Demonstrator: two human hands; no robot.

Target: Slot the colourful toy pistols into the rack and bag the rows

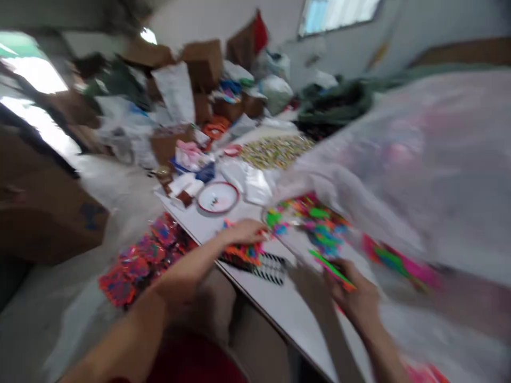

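My left hand (pixel 248 232) reaches over the white table (pixel 279 314), its fingers bent down at the edge of a pile of small bright pieces (pixel 323 229); whatever its fingertips hold is too blurred to name. Under and beside it is an orange and multicoloured bunch (pixel 243 252), next to a black-and-white striped strip (pixel 271 267). My right hand (pixel 353 287), further right, is closed around flat green and orange strips (pixel 331 268) that stick out past the fingers.
A red-rimmed white dish (pixel 217 197) stands near the table's left edge. Red and blue packets (pixel 139 266) lie below on the left. A large translucent plastic bag (pixel 423 175) bulges at the right. Beyond are a heap of yellowish pieces (pixel 275 150) and cardboard boxes (pixel 202 64).
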